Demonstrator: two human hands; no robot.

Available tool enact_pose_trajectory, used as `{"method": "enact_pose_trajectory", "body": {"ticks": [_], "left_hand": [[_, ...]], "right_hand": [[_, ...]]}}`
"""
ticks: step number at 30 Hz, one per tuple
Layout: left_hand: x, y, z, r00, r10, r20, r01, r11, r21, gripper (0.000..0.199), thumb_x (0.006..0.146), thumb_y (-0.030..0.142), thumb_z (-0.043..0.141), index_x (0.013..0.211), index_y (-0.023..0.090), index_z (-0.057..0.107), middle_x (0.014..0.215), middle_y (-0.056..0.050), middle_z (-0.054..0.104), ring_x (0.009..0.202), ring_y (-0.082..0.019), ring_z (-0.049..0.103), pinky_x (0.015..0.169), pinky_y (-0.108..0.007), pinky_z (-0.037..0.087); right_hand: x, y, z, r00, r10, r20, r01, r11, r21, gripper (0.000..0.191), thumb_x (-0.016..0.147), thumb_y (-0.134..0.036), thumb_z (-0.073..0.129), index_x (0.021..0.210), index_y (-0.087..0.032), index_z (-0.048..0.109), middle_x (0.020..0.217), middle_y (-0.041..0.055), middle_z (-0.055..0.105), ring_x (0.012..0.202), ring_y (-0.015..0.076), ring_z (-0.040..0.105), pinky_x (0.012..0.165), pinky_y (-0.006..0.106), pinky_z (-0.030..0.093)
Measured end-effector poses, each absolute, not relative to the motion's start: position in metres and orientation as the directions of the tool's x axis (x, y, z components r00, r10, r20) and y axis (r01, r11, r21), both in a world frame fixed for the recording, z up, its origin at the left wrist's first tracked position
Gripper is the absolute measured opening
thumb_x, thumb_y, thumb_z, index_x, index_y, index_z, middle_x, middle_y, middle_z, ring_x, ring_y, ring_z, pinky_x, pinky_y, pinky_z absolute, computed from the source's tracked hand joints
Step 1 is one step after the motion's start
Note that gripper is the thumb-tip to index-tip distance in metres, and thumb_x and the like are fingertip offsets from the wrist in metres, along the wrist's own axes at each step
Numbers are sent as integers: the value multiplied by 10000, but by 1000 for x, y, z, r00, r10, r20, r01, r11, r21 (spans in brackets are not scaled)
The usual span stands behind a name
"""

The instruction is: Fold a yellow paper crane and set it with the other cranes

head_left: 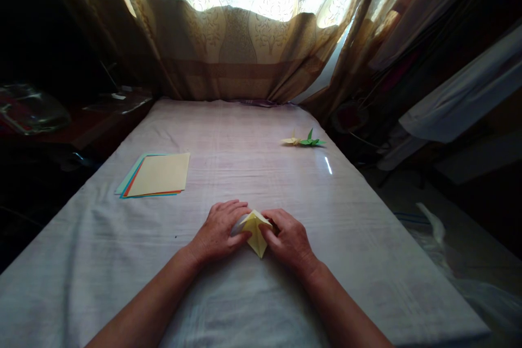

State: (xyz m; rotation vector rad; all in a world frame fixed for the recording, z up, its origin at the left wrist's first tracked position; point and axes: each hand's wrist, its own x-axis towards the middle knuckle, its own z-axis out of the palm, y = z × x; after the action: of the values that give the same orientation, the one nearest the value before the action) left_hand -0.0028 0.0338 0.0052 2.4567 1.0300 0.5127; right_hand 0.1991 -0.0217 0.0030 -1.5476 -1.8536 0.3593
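A small yellow piece of folded origami paper (256, 231), kite-shaped with a point toward me, is between my two hands just above the table. My left hand (222, 230) has its thumb on the paper's left edge, with the fingers curled behind. On the other side, my right hand (289, 238) pinches the right edge between thumb and bent fingers. The fingertips behind the paper are partly hidden.
The table (228, 147) has a pale cloth. At left lies a stack of coloured paper sheets (159, 175), cream on top. Two folded paper cranes, one cream (292, 141) and one green (312, 141), rest at the far right. Behind hangs a patterned curtain (236, 43).
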Motion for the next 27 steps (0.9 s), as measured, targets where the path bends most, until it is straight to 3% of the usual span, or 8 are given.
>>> {"method": "enact_pose_trajectory", "body": {"ticks": [4, 12, 19, 23, 27], "left_hand": [[0, 34, 2, 622, 750, 225, 555, -625, 549, 486, 831, 323, 610, 1306, 238, 548, 1319, -81, 613, 1258, -291, 516, 1068, -492, 350], [7, 27, 4, 597, 722, 350, 507, -678, 533, 354, 866, 248, 517, 1206, 204, 602, 1152, -91, 700, 1064, -240, 634, 968, -425, 426], [10, 21, 5, 628, 727, 278, 530, -661, 531, 432, 798, 202, 534, 1227, 226, 582, 1175, -86, 684, 1089, -242, 618, 1019, -438, 395], [11, 24, 3, 649, 732, 207, 560, -645, 520, 502, 842, 318, 564, 1328, 208, 509, 1301, -109, 617, 1248, -276, 521, 1102, -493, 309], [16, 31, 7, 639, 757, 136, 569, -584, 579, 485, 876, 386, 525, 1325, 203, 507, 1324, -95, 602, 1234, -250, 531, 1141, -477, 259]], "right_hand": [[199, -22, 2, -59, 933, 355, 745, 278, -607, 206, 819, -191, 567, 993, -219, 673, 950, 47, 706, 885, 197, 631, 814, 298, 486], [200, -23, -2, -25, 901, 434, 801, 277, -531, 336, 801, -114, 520, 1045, -243, 711, 952, 41, 725, 884, 190, 651, 816, 281, 491], [203, -22, -5, 66, 925, 374, 772, 190, -607, 349, 803, -117, 485, 1015, -247, 730, 962, 38, 738, 887, 185, 662, 824, 283, 505], [205, -20, -4, 98, 941, 325, 696, 169, -698, 299, 834, -175, 480, 975, -236, 737, 932, 40, 746, 873, 187, 674, 811, 284, 508], [206, -16, 1, 204, 956, 209, 573, 57, -817, 295, 881, -293, 462, 932, -240, 747, 915, 35, 761, 826, 193, 696, 757, 276, 516]]}}
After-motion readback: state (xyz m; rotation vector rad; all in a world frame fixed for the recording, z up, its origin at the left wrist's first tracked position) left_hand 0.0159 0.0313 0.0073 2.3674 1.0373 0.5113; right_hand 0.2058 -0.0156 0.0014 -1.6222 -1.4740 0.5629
